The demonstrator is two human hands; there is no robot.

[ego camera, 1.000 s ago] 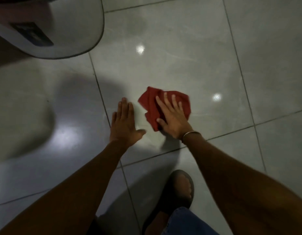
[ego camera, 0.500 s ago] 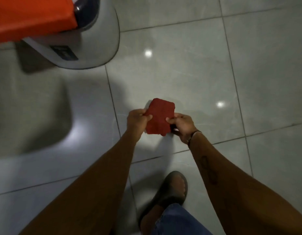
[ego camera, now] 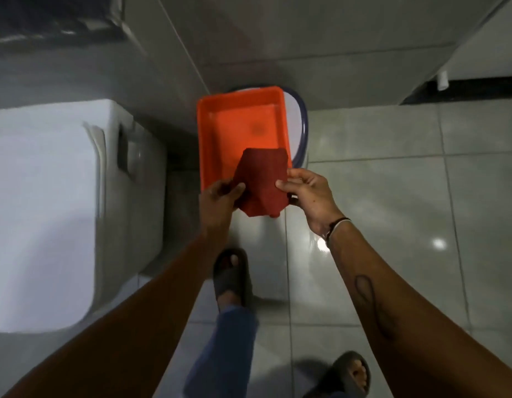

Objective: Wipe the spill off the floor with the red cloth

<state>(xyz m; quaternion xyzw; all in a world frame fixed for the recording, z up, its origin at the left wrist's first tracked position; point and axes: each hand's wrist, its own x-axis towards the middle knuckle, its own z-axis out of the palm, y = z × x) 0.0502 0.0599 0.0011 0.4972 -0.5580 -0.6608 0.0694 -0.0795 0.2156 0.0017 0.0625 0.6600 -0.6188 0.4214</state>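
I see the folded red cloth (ego camera: 262, 182) pinched between my left hand (ego camera: 220, 198) and right hand (ego camera: 308, 196), each clamped on one edge, held over the near end of the orange tub (ego camera: 208, 133).

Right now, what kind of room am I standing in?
Probably a bathroom or washroom: a white toilet with a flush button sits to your left, and glossy tiled floor runs up to tiled wall.

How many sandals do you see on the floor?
2. One dark sandal is in the middle, just below the hands holding the red cloth. The other sandal is near the bottom right edge, partly cut off.
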